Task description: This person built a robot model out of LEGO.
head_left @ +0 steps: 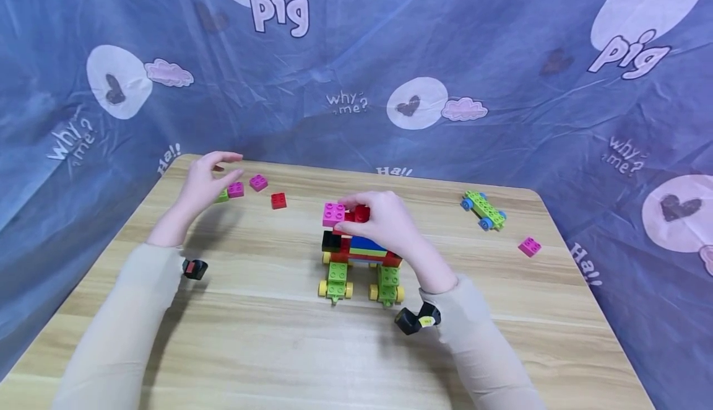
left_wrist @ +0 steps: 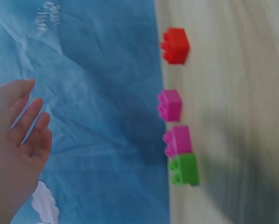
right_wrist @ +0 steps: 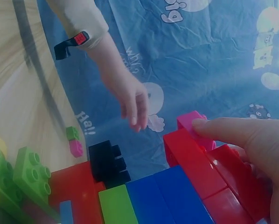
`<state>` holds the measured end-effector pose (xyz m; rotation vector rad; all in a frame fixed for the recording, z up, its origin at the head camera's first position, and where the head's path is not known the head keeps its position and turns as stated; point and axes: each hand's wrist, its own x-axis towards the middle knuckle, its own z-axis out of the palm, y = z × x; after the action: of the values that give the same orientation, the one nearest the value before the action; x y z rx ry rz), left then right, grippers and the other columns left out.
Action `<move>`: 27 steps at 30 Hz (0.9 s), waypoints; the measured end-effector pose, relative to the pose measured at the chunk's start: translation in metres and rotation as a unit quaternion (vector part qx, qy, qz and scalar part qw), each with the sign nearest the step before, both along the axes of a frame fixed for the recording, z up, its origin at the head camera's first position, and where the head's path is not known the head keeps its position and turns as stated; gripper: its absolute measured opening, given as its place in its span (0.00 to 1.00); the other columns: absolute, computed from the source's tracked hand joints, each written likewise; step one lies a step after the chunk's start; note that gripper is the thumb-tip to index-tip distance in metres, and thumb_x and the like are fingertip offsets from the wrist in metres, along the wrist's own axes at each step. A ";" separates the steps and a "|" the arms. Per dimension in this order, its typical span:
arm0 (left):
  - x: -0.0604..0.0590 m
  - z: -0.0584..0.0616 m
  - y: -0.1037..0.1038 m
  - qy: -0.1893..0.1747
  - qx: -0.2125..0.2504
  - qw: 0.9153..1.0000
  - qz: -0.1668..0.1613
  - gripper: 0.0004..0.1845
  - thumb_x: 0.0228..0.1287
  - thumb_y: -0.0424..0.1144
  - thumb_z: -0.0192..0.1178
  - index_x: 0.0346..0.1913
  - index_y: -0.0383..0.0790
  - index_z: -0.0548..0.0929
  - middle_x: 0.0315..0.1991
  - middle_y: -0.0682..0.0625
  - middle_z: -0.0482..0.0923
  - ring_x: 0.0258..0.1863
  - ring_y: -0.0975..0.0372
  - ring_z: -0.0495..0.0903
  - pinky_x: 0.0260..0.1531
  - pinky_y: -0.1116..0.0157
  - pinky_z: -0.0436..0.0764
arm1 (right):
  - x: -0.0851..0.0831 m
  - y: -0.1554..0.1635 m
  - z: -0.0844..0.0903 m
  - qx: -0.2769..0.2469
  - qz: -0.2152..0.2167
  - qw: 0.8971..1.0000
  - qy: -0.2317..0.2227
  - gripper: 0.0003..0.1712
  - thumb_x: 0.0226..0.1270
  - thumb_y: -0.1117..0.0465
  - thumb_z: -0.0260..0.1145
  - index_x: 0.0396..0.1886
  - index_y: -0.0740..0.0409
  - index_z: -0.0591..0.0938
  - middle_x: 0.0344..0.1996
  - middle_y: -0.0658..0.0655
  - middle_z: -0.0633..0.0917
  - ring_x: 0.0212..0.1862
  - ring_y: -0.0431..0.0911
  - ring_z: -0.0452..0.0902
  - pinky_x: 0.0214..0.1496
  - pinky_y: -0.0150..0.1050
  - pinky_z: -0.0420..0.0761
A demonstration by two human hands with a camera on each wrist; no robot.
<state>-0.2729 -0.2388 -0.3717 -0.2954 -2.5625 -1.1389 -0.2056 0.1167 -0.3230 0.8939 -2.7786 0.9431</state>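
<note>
My right hand [head_left: 381, 218] pinches a pink brick [head_left: 333, 213] at the top left of a built toy vehicle. In the right wrist view, a finger lies on that pink brick [right_wrist: 191, 122], beside red bricks [right_wrist: 195, 158]. Below them the build has blue bricks [right_wrist: 170, 193], a black brick [head_left: 331, 241] and green wheeled bases [head_left: 337, 280] with yellow wheels. My left hand [head_left: 200, 181] hangs in the air at the far left, fingers apart and holding nothing. Near it lie a green brick [left_wrist: 184, 169] and a pink brick [left_wrist: 177, 141], side by side.
Another pink brick [head_left: 259, 182] and a red brick [head_left: 278, 200] lie at the table's back left. On the right are a green wheeled base [head_left: 483, 210] with blue wheels and a pink brick [head_left: 530, 246]. A blue printed cloth [head_left: 334, 57] hangs behind the table [head_left: 267, 348].
</note>
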 end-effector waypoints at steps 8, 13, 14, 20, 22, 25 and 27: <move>-0.016 -0.017 -0.017 -0.025 -0.022 0.999 -0.011 0.27 0.63 0.33 0.64 0.64 0.28 0.72 0.61 0.30 0.72 0.60 0.40 0.70 0.61 0.41 0.68 | -0.001 -0.001 0.000 0.008 -0.019 1.000 -0.013 0.25 0.54 0.48 0.77 0.50 0.53 0.87 0.42 0.53 0.90 0.33 0.41 0.78 0.32 0.33 0.73; -0.025 -0.028 -0.026 -0.057 -0.032 0.998 -0.006 0.32 0.62 0.33 0.66 0.68 0.29 0.68 0.65 0.30 0.68 0.63 0.39 0.66 0.64 0.41 0.64 | 0.000 -0.002 0.001 0.009 -0.027 0.999 -0.024 0.25 0.54 0.48 0.77 0.50 0.53 0.87 0.42 0.52 0.90 0.34 0.42 0.80 0.34 0.34 0.75; -0.026 -0.030 -0.028 -0.065 -0.035 0.997 -0.007 0.34 0.62 0.34 0.66 0.69 0.29 0.66 0.66 0.29 0.66 0.64 0.39 0.65 0.65 0.41 0.63 | 0.000 -0.002 0.001 0.009 -0.028 0.999 -0.025 0.25 0.54 0.48 0.77 0.50 0.53 0.87 0.42 0.52 0.90 0.34 0.42 0.80 0.34 0.34 0.75; -0.031 -0.042 -0.035 -0.117 -0.049 0.992 -0.010 0.40 0.63 0.38 0.66 0.74 0.32 0.58 0.70 0.28 0.60 0.68 0.35 0.59 0.67 0.38 0.58 | 0.000 -0.003 -0.002 0.010 -0.030 0.999 -0.027 0.25 0.53 0.47 0.76 0.49 0.52 0.87 0.42 0.51 0.90 0.35 0.41 0.80 0.35 0.34 0.75; -0.033 -0.045 -0.036 -0.130 -0.056 0.990 -0.010 0.41 0.63 0.38 0.67 0.74 0.33 0.58 0.70 0.27 0.59 0.69 0.35 0.58 0.68 0.37 0.56 | 0.000 -0.002 -0.002 0.007 -0.031 0.999 -0.027 0.25 0.53 0.47 0.76 0.49 0.52 0.87 0.41 0.51 0.90 0.34 0.41 0.79 0.34 0.34 0.75; -0.038 -0.048 -0.036 -0.145 -0.071 0.987 -0.012 0.42 0.62 0.38 0.67 0.74 0.32 0.57 0.70 0.26 0.58 0.69 0.33 0.57 0.68 0.37 0.54 | 0.000 -0.002 -0.001 0.004 -0.032 0.999 -0.025 0.24 0.53 0.47 0.77 0.49 0.52 0.87 0.41 0.52 0.90 0.34 0.41 0.79 0.33 0.34 0.75; -0.041 -0.050 -0.036 -0.153 -0.077 0.985 -0.016 0.43 0.61 0.38 0.68 0.74 0.31 0.57 0.69 0.25 0.58 0.69 0.33 0.57 0.69 0.37 0.54 | 0.000 -0.001 -0.001 0.004 -0.034 0.999 -0.023 0.24 0.53 0.47 0.77 0.49 0.52 0.87 0.41 0.51 0.90 0.34 0.41 0.80 0.34 0.34 0.75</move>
<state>-0.3137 -0.2747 -0.4221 -0.2104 -2.9335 -1.0706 -0.2058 0.1156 -0.3236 0.7841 -2.8338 0.9540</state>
